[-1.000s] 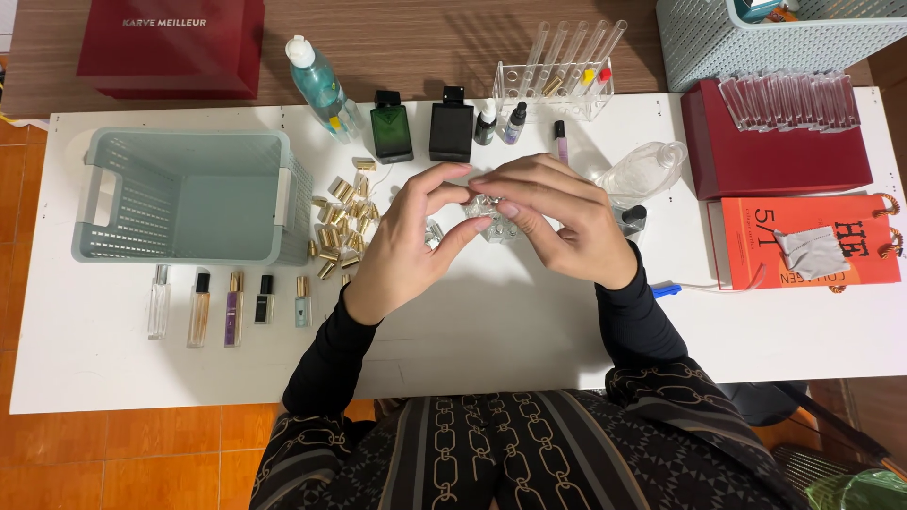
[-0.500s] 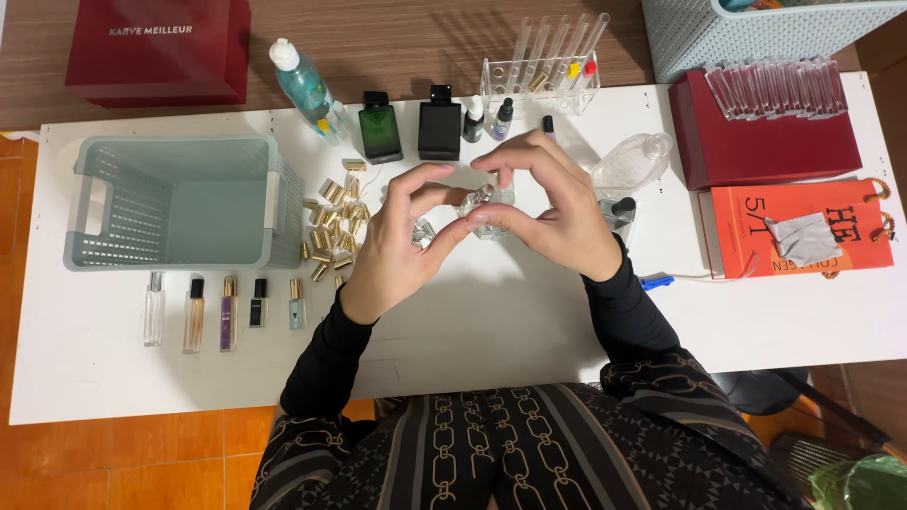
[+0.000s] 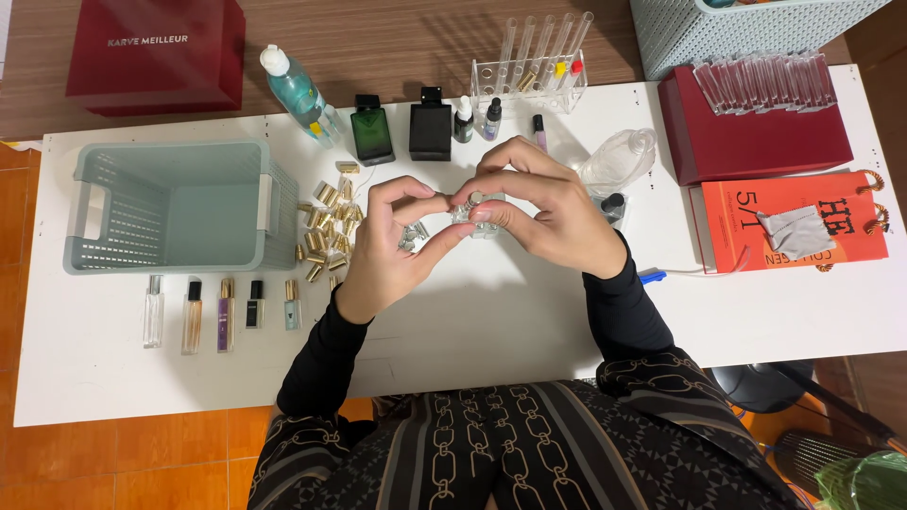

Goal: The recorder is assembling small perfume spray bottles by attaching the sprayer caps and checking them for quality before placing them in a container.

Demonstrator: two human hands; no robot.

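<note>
A small clear vial (image 3: pixel 477 210) is pinched between the fingertips of the left hand (image 3: pixel 397 247) and right hand (image 3: pixel 543 212), above the table (image 3: pixel 491 331); five filled vials (image 3: pixel 219 312) are lined up near left; loose gold caps (image 3: pixel 326 227) are left unfitted; the basket (image 3: pixel 170 203) holds nothing.

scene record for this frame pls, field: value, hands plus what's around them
left hand: raised over the white table, fingertips pinching at a small clear vial
right hand: grips the same vial from the other side
near hands: pile of gold caps; small silver parts under the left hand
left of hands: pale green basket; row of five small filled bottles in front of it
back edge: green bottle, black bottle, tube rack
right side: red box, orange bag
</note>
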